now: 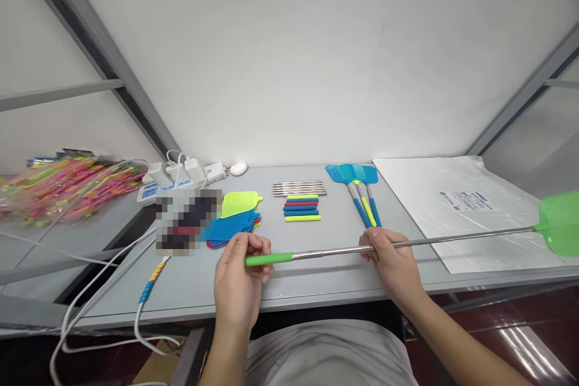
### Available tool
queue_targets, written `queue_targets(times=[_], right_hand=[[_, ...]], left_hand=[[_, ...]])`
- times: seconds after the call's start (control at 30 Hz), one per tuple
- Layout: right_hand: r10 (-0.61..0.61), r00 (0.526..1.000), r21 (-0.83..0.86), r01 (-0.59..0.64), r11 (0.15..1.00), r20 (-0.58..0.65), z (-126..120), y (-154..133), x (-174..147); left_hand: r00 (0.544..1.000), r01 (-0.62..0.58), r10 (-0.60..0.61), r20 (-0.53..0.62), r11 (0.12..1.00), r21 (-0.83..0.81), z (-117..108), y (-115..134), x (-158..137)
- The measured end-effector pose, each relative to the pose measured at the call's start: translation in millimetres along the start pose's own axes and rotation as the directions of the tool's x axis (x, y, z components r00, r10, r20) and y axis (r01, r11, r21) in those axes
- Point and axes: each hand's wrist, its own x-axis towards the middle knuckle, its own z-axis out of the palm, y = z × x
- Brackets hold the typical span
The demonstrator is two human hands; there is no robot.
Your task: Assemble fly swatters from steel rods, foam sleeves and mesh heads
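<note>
A green fly swatter [561,226] with a long, drawn-out metal rod stretches across in front of me, its head at the right edge. My left hand [239,277] is closed around the end of its green grip. Farther along, my right hand [391,259] pinches the metal rod. Beyond my hands lie several loose coloured grips [301,208], blue, yellow-green and red. Metal rods [299,189] are lined up just behind them. Left of these, yellow-green [239,204] and blue swatter heads [230,228] are stacked. Several swatters with blue heads [351,174] lie together behind my right hand.
A white plastic bag [434,217] with a label covers the right of the grey table [298,289]. Power strips with plugs [181,178] and white cables [104,277] run along the left, near a blurred-out object [187,223]. Bagged pink and yellow items [76,184] lie at far left.
</note>
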Motion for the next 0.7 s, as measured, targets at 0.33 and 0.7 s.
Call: queue_targets(times=[0.33,0.7], right_hand=[[-0.007,0.999,-0.229,0.017,0.973,0.044,7,-9,-5],[-0.061,0.972,-0.209,0.110,0.972,0.226,4,-13,-6]], left_hand=[[0.967,0.201,-0.221,0.129,0.968,0.153,32,-7,-27],[0.974,0.207,-0.216,0.063,0.970,0.127,24,-5,-21]])
